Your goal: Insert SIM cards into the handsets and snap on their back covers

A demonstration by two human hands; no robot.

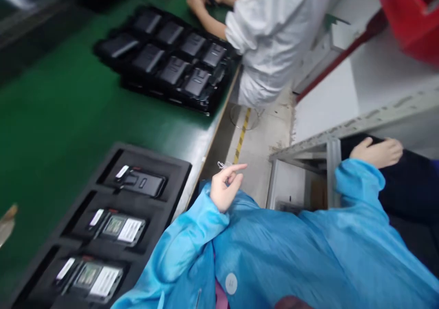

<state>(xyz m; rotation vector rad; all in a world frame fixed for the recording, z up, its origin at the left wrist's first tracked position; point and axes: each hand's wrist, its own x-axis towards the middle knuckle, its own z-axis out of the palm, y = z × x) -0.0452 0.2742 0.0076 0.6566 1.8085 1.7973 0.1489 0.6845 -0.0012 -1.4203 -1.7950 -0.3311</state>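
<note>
My left hand [226,186] is in front of my body, beside the table edge. Its index finger points out and the other fingers are loosely curled, with nothing visible in it. My right hand [376,152] reaches out to the right past a grey metal post [333,169], over a dark surface, fingers stretched and holding nothing visible. Left of my left hand, a black foam tray [174,174] lies on the green table. In its slots are a black handheld device [144,183] and two more devices, the middle one [120,229] and the near one [96,279], with white labels showing.
Across the green table [82,112], stacked black trays [151,87] hold several black devices. A co-worker in a white coat [274,30] works beyond them, hands on a small dark object. A red bin [408,21] and white shelf [329,98] stand to the right.
</note>
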